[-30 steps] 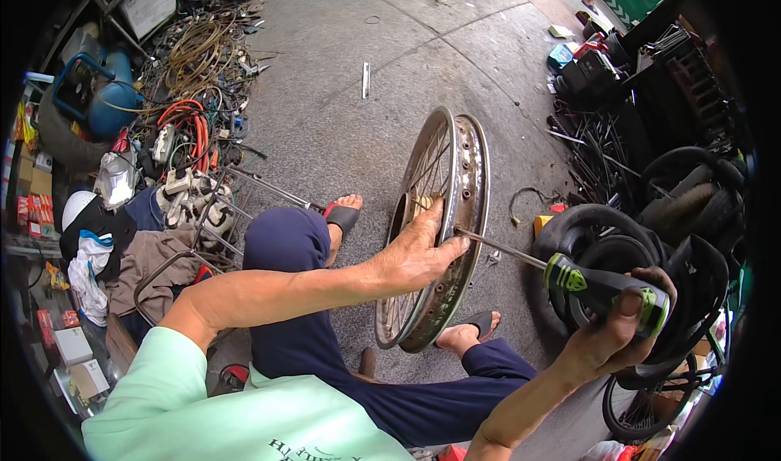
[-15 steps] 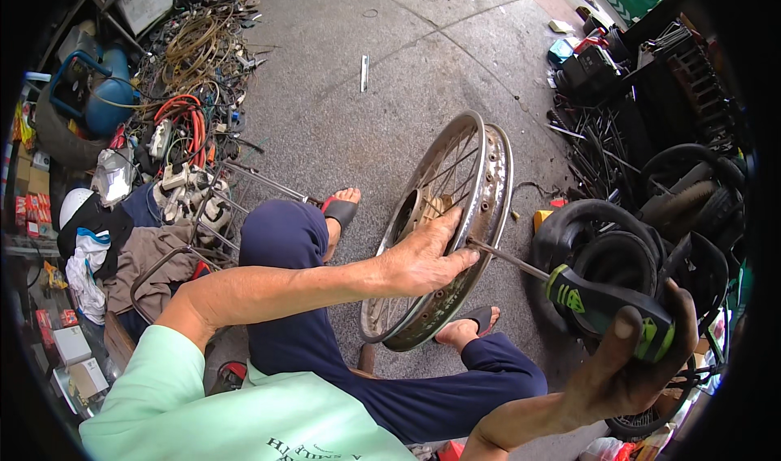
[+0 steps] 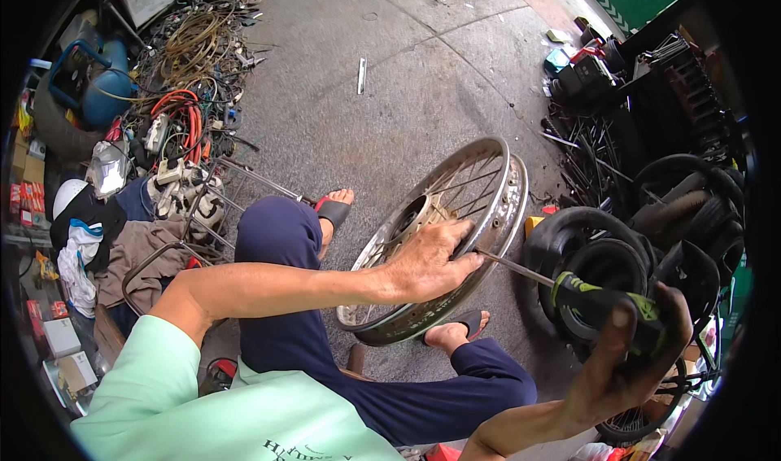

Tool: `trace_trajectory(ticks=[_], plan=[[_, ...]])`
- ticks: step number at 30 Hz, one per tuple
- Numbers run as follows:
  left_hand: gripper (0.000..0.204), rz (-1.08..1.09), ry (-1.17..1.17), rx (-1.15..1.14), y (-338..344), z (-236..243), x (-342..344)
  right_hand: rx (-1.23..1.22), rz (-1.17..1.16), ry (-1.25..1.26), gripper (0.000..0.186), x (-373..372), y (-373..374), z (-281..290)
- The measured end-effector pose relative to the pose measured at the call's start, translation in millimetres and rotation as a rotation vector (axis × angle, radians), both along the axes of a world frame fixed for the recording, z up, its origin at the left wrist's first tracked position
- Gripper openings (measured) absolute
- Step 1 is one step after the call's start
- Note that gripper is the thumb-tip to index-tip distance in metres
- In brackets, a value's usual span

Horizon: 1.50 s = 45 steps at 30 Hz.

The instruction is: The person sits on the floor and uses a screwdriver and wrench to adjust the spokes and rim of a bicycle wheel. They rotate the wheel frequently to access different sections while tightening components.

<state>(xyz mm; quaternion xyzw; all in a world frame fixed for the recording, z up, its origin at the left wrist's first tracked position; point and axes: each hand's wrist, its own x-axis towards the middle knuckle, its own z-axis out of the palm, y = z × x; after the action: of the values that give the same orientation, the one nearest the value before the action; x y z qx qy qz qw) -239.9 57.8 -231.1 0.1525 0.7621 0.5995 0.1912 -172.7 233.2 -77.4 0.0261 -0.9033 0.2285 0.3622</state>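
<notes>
A bare spoked wheel (image 3: 506, 203) with a worn metal rim stands tilted between my legs, with no tyre on it. My left hand (image 3: 431, 259) grips its near side: the fingers reach over the rim towards the spokes, and the thumb lies on the rim's outer face. Beside that thumb, the tip of a screwdriver (image 3: 606, 308) meets the rim; my left hand covers part of the contact. My right hand (image 3: 639, 351) holds the screwdriver's thick black and green handle from its butt end, the fingers curled around it and the shaft pointing left to the wheel.
Tyres (image 3: 606, 266) are piled close to the right, beyond them a heap of dark metal rods (image 3: 598, 156). Tangled cables (image 3: 191, 42), a blue tank (image 3: 110, 87) and clothes (image 3: 146, 262) line the left. A metal strip (image 3: 361, 76) lies on the concrete floor ahead.
The wheel has tipped over further, its top moving right and its lower end left. Both hands stay on their things, and the screwdriver handle has turned.
</notes>
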Motion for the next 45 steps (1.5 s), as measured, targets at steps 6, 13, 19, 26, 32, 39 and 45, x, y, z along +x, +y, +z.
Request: trace_trajectory(ticks=[6,13,19,26,32,39,45], plan=[[0.047,0.069,0.213,-0.062,5.3,-10.6,-14.9,-0.075,0.172,-0.106,0.045,-24.9,21.9,11.0],[0.046,-0.002,-0.092,0.181,-7.7,-6.6,-23.2,-0.074,0.069,-0.059,0.042,-30.6,21.7,0.2],[0.049,0.021,-0.139,0.224,-12.9,-8.4,-13.9,-0.046,0.228,-0.017,0.055,-32.3,27.9,-2.9],[0.037,0.151,-0.104,0.266,-18.6,-11.0,-22.0,-0.024,0.182,-0.085,0.064,-26.4,11.4,2.9],[0.037,0.179,-0.097,0.263,-28.4,-6.7,-28.2,-0.05,0.08,-0.052,0.055,-32.9,-3.9,-5.6],[0.045,-0.027,0.049,0.279,-53.9,-20.7,-39.6,-0.04,0.217,-0.011,0.054,-38.6,-3.7,-9.2],[0.043,0.001,0.024,0.222,-53.7,-14.2,-44.1,-0.178,0.057,0.113,0.054,-23.0,5.4,-10.2]])
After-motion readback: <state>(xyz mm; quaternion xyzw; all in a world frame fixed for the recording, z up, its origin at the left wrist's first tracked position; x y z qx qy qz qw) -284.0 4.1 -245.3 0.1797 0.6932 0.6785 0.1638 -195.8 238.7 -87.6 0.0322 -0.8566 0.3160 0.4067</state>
